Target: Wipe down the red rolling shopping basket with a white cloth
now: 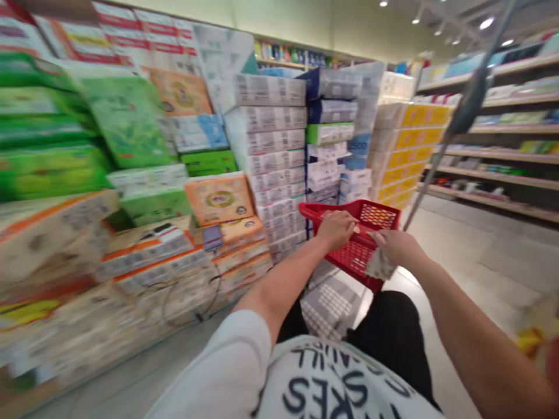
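Observation:
A red plastic shopping basket (378,215) with latticed walls is in front of my knees. My left hand (335,228) is over its near left side, fingers curled and closed; blur hides what is in them. On the right, my right hand (399,247) is closed on a crumpled whitish cloth or tissue (379,265), which hangs down against the basket's side. Between the two hands, a red strip of the basket shows. The basket's inside is partly covered by my hands.
Stacked packs of paper goods (222,198) line the left, with a phone-like device (212,238) and cables (213,291) on them. Yellow-and-white cartons (406,145) stand ahead. A slanted grey pole (432,169) rises beside the basket. Shelves (502,160) line the right, beyond the tiled floor.

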Motion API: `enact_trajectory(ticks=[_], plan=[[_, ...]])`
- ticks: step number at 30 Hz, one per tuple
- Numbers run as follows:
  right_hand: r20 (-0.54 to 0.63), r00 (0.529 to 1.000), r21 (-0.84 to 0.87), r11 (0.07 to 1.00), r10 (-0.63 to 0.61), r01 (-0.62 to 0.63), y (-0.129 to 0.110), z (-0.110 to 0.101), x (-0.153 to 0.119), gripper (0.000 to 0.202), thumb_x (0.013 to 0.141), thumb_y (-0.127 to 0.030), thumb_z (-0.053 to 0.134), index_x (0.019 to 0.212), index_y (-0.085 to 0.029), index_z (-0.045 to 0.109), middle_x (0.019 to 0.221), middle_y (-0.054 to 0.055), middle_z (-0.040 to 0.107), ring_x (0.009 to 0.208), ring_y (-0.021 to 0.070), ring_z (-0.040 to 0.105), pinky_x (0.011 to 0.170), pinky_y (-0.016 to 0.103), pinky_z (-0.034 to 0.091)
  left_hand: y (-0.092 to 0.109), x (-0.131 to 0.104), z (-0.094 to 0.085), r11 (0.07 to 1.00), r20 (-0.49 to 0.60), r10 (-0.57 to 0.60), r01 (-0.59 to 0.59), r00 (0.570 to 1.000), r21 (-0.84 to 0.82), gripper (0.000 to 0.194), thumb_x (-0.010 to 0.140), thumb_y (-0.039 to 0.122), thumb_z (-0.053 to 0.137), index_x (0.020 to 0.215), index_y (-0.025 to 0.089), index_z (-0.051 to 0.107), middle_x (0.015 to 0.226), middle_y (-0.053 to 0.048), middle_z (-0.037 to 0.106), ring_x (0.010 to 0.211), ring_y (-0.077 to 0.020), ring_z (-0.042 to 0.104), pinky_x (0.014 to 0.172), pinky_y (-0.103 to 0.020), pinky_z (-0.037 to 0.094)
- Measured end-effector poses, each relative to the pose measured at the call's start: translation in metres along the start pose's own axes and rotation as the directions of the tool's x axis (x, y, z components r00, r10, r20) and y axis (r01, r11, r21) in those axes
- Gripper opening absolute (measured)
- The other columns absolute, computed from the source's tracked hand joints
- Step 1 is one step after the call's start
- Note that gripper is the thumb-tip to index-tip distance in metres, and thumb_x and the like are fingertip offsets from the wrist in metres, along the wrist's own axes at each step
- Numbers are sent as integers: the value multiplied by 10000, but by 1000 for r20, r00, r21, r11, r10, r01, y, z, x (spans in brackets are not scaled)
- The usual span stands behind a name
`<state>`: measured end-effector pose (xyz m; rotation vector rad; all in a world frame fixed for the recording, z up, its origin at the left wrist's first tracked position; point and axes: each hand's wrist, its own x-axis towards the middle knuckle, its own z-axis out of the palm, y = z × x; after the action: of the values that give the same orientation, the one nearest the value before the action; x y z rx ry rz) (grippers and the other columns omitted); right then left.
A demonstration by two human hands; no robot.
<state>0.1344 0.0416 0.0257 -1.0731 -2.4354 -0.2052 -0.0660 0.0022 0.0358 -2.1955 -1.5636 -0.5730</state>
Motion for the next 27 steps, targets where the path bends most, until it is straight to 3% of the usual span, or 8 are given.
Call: enact_trajectory(ticks=[3, 6, 9, 11, 14, 17, 23, 27], plan=[[134, 991, -123, 992, 6, 11, -1, 2, 3, 92, 836, -194, 584, 860, -185, 673, 812, 87, 689, 730, 199, 625, 629, 286, 395, -8, 5, 7, 998, -99, -49, 44, 994, -50, 325, 977, 338, 374, 1076, 252, 671, 1084, -42, 640, 1002, -196, 552, 890, -378, 428], [-186, 971, -31, 987, 148, -156, -18, 24, -6, 322, 944, -299, 398, 789, -182, 654, 773, 72, 676, 742, 187, 611, 709, 303, 414, -11, 13, 10, 1000, -120, 8, -11, 993, -25, 310, 970, 362, 401, 1048, 269, 686, 1051, -31, 660, 1021, -201, 540, 871, -376, 421], [-530, 840, 71, 993, 115, -91, -29, 37, -22, 335, 951, -268, 332, 973, -170, 652, 951, 96, 681, 936, 214, 594, 880, 358, 408, -11, 21, 14, 994, -95, 111, -111, 989, 7, 343, 977, 326, 382, 887, 242, 702, 962, -9, 696, 981, -185, 568, 858, -363, 414], [-489, 863, 55, 991, 131, -119, -29, 32, -24, 338, 948, -274, 336, 939, -174, 659, 924, 97, 683, 917, 215, 596, 869, 354, 408, -12, 23, 18, 989, -77, 146, -147, 986, -1, 374, 982, 307, 358, 835, 215, 689, 910, -9, 708, 900, -168, 599, 814, -343, 422], [-120, 963, -60, 967, 241, -249, -24, 9, -7, 374, 947, -326, 369, 756, -191, 661, 777, 87, 684, 748, 202, 611, 727, 313, 405, -11, 22, 22, 991, -94, 124, -128, 988, -34, 374, 975, 302, 359, 818, 194, 682, 894, -25, 712, 847, -162, 621, 780, -331, 423], [118, 947, -115, 952, 297, -285, -21, -4, 7, 360, 935, -348, 403, 756, -198, 678, 763, 89, 691, 724, 203, 617, 674, 295, 385, -8, 19, 22, 993, -132, 82, -92, 988, -70, 362, 966, 302, 374, 817, 188, 685, 886, -35, 715, 848, -172, 628, 782, -333, 418], [-406, 897, 65, 984, 178, -166, -29, 16, -22, 393, 952, -294, 311, 894, -173, 680, 906, 102, 697, 854, 212, 606, 801, 324, 414, 0, 11, 14, 994, -182, 26, -45, 983, -99, 332, 948, 293, 409, 831, 189, 702, 872, -37, 725, 838, -185, 639, 779, -343, 416], [-156, 960, -19, 971, 233, -238, -20, 6, -10, 376, 931, -345, 375, 743, -193, 663, 751, 73, 682, 703, 186, 588, 671, 286, 385, 0, 11, 12, 994, -162, 30, -47, 986, -98, 336, 948, 294, 408, 827, 194, 705, 875, -38, 727, 844, -190, 644, 787, -346, 421]])
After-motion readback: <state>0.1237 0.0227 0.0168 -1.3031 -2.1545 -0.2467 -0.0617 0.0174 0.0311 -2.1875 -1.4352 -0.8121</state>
